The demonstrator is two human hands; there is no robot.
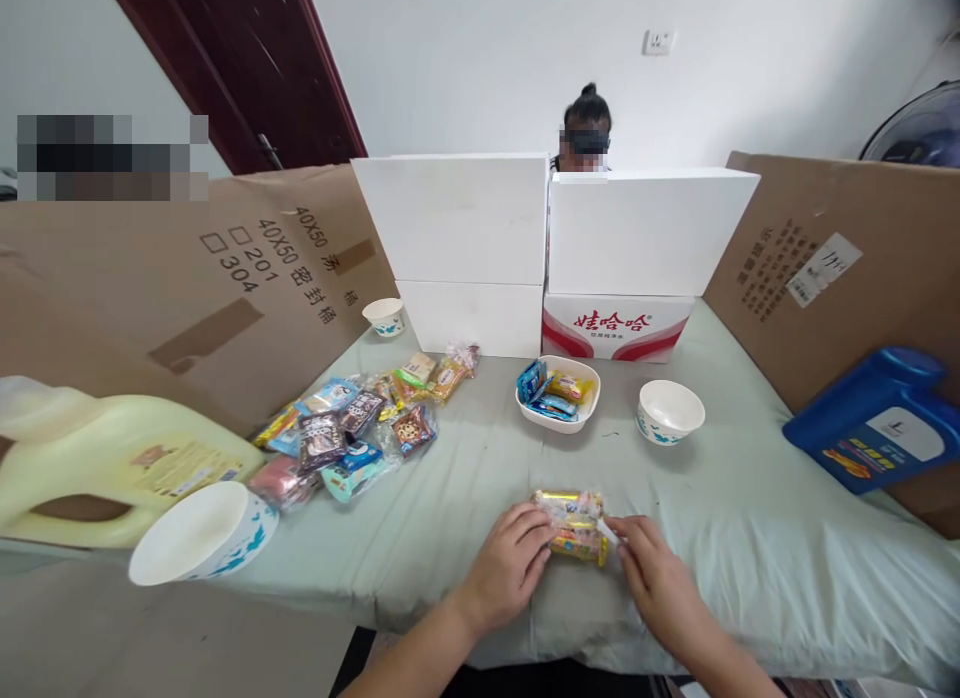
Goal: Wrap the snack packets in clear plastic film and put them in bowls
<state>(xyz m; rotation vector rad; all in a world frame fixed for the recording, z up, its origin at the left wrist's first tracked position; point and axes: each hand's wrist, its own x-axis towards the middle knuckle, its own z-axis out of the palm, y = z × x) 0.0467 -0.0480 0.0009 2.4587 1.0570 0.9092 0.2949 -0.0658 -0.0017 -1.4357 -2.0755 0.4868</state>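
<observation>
left hand (pixel 508 566) and right hand (pixel 658 578) close together, fingers curled

I count four white bowls on the tabletop (pixel 465 478): one tipped at the near left (pixel 201 533), a small one by the left cardboard (pixel 385 316), one holding snack packets (pixel 558 394), and one bare (pixel 670 411). Two jugs: a yellow one (pixel 105 463) and a blue one (pixel 881 418). Three white foam boxes (pixel 457 218) are stacked at the back, with two cardboard sheets (pixel 840 268) at the sides. The loose snack pile (pixel 352 423) is too jumbled for me to count. My two hands (pixel 510 568) share one packet bundle (pixel 574 523).
</observation>
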